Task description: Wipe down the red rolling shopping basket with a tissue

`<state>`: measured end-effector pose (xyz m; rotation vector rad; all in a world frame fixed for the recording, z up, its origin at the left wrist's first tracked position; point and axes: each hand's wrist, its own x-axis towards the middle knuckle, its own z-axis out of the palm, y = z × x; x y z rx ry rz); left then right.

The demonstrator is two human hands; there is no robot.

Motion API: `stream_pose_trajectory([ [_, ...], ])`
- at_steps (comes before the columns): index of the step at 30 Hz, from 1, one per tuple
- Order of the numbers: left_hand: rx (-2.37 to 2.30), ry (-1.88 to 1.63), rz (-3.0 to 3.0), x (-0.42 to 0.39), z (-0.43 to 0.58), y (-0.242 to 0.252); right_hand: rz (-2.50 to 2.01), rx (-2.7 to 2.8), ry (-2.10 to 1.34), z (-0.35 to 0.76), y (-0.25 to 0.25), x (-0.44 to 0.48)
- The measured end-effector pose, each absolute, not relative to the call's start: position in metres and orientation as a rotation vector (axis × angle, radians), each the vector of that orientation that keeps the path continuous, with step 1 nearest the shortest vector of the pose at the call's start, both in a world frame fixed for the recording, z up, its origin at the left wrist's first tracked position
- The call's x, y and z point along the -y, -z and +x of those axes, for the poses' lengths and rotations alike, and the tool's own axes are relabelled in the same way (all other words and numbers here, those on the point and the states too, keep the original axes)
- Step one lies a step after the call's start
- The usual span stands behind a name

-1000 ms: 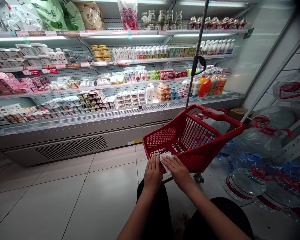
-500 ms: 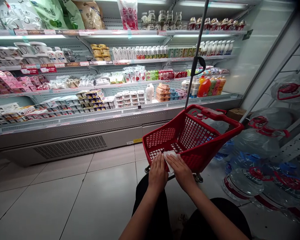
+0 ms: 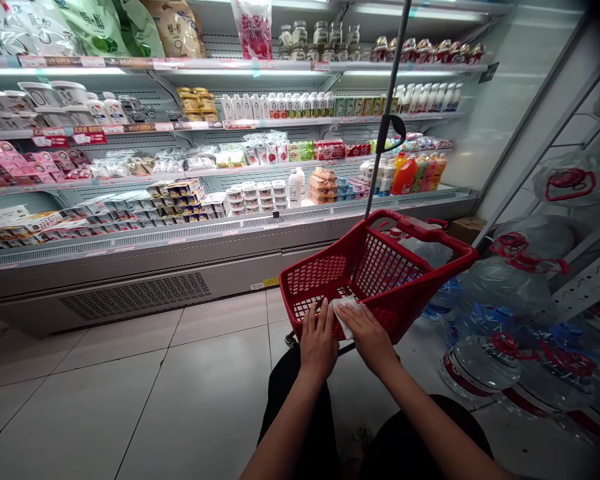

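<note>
A red plastic shopping cart point(image 3: 404, 297) with lattice walls stands in front of me, tilted across the view. My right hand point(image 3: 373, 337) presses a folded white wipe point(image 3: 342, 324) against the near rim of its basket, fingers stretched over the material. Beside it, my left hand point(image 3: 319, 343) lies on the same rim with fingers extended and slightly spread, holding nothing that I can see. The palms and the undersides of both hands are hidden.
A refrigerated display case point(image 3: 240, 263) with dairy goods runs along the back. Large water bottles point(image 3: 483, 363) crowd the right side, near a cardboard box point(image 3: 466, 230). A black pole point(image 3: 387, 107) rises behind the cart. Pale tiles point(image 3: 200, 400) cover the floor.
The whole view has shifted slightly. My left fingers are spread a little more and sit slightly apart from the wipe. My right hand has moved a little along the rim with the wipe.
</note>
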<state>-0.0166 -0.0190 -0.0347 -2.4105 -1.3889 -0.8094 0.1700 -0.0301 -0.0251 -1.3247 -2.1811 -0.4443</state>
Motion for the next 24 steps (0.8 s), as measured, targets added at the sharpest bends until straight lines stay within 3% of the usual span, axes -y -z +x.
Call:
stream_pose_trajectory([
  [9,1.319,0.788,-2.427,0.016,-0.032,0.032,-1.467,2.021,0.542,0.251,0.01,0.023],
  [18,1.216,0.755,-2.444,0.007,-0.002,0.039,-1.327,2.184,0.476,0.19,0.014,0.023],
  [24,1.183,0.779,-2.496,-0.002,-0.031,0.033,-1.476,2.062,0.546,0.264,-0.01,0.02],
])
